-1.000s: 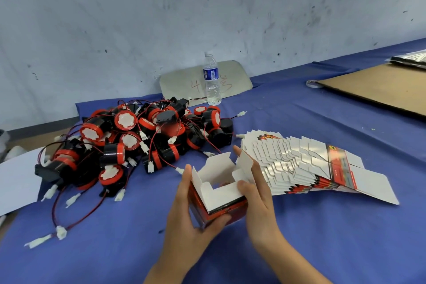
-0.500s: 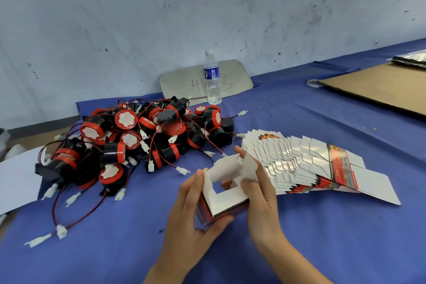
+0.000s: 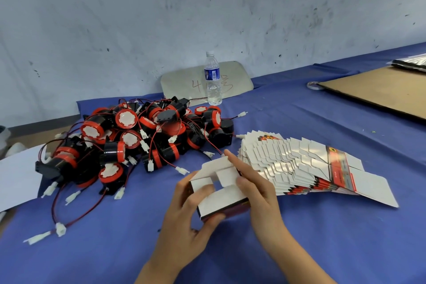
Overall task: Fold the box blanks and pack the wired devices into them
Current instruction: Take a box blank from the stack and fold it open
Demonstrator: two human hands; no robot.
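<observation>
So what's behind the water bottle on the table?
A rounded grey panel with red writing leans on the wall behind the water bottle. The bottle covers part of the writing.

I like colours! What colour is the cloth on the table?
Blue. The tablecloth shows best in the head view, the only one.
</observation>
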